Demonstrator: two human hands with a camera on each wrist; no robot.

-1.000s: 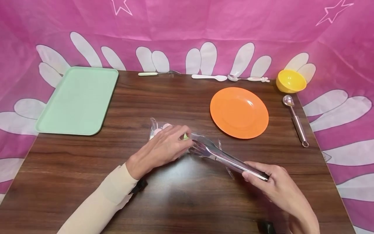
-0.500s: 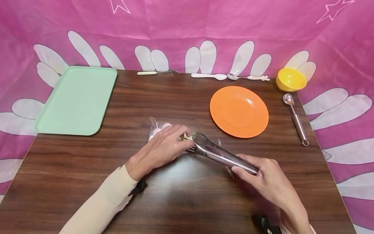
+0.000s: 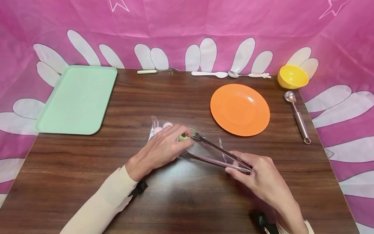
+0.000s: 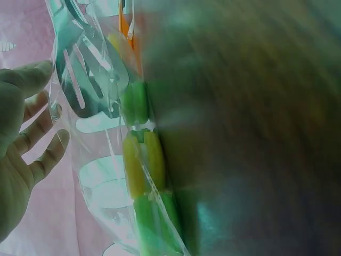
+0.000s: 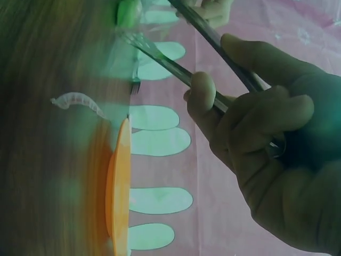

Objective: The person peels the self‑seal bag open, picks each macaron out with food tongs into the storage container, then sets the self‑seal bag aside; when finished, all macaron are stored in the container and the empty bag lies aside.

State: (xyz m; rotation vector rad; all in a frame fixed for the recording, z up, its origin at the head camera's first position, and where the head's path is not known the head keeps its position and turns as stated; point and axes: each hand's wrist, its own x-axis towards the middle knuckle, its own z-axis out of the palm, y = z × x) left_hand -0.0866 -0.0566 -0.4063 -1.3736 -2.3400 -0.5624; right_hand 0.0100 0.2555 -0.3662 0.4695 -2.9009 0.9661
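Observation:
My left hand (image 3: pixel 165 143) holds the edge of a clear plastic bag (image 3: pixel 154 123) lying mid-table. Through the film, the left wrist view shows green pieces (image 4: pixel 152 224) and a yellow piece (image 4: pixel 136 165) in a row; their kind is unclear. Pale pink round pieces (image 3: pixel 158 130) show at the bag's far left end. Metal tongs (image 3: pixel 221 150) sit in my right hand (image 3: pixel 263 178), gripped near the hinge end with their arms spread. The slotted tips reach the bag's mouth, one arm close to a green piece (image 3: pixel 184 137). My left hand covers much of the bag.
An orange plate (image 3: pixel 240 110) lies beyond the tongs, and a green tray (image 3: pixel 77 100) at the left. Along the back edge are a fork (image 3: pixel 147 71), a white spoon (image 3: pixel 204 74) and another spoon (image 3: pixel 254 75). A yellow bowl (image 3: pixel 292 78) and a scoop (image 3: pixel 298 120) stand right.
The right hand has moved left with the tongs, bringing their tips to the bag. The tong arms, close together before, are now spread apart. The left hand has stayed in place.

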